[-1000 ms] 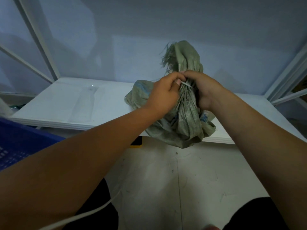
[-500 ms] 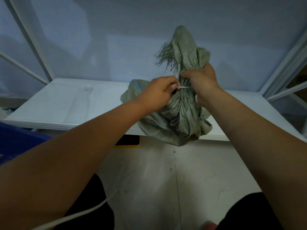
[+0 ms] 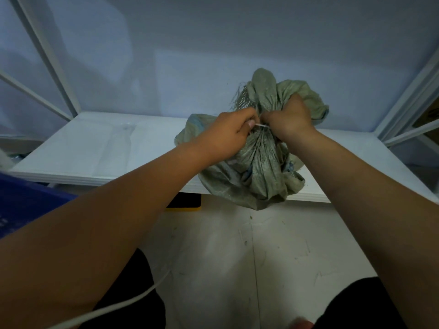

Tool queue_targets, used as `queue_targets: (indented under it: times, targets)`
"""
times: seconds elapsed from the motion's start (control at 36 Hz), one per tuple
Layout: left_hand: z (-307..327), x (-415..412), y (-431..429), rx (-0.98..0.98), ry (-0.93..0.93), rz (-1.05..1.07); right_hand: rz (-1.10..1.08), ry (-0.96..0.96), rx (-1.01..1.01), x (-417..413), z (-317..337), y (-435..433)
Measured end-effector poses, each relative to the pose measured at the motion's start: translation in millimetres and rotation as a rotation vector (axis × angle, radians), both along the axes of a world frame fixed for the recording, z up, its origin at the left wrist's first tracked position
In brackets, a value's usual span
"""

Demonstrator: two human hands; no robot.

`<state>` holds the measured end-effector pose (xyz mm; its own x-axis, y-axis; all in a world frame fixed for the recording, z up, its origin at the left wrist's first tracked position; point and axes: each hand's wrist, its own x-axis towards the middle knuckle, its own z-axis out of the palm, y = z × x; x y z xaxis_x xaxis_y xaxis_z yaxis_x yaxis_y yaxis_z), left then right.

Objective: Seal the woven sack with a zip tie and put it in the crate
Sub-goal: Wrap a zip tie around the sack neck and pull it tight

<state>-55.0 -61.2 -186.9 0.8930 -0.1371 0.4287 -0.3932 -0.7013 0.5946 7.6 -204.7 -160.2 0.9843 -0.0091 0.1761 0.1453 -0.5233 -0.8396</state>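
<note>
Left grip point(image 3: 228, 136) is pinching the zip tie point(image 3: 262, 125) between thumb and forefinger, where I am seeing the thin white strap crossing the gathered neck of the sack point(image 3: 259, 172). Right grip point(image 3: 288, 119) is clenching round that bunched neck from the other side, with the frayed mouth spilling out above it. Both grips are sitting nearly knuckle to knuckle, the tie running between them. The sack is resting on the near edge of the white worktop point(image 3: 95, 150), directly under the grips, its belly drooping over the edge. I am seeing the blue crate point(image 3: 28, 203) at lower left, well apart from the sack.
</note>
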Motion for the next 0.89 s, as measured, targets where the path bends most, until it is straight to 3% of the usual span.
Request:
queue_targets:
  times: [0.08, 0.25, 0.61, 0.78, 0.89]
  targets:
    - [-0.4, -3.7, -15.6, -0.112, 0.053, 0.039, -0.010, -0.024, 0.017, -0.2, -1.5, 2.5]
    - [3.0, -10.4, -35.2, -0.139, 0.191, 0.096, -0.037, 0.011, 0.041, -0.9, -5.1, 6.7]
    - [8.8, -15.1, -35.7, -0.231, 0.279, 0.129, -0.078, 0.251, 0.173, 1.9, -1.9, 12.1]
    - [8.7, -10.8, -37.3, -0.431, 0.395, 0.155, -0.034, 0.488, 0.450, 4.9, -3.0, 10.0]
    - [7.6, -6.6, -35.8, -0.523, 0.433, 0.174, -0.030, 0.547, 0.508, 7.8, -5.3, 9.9]
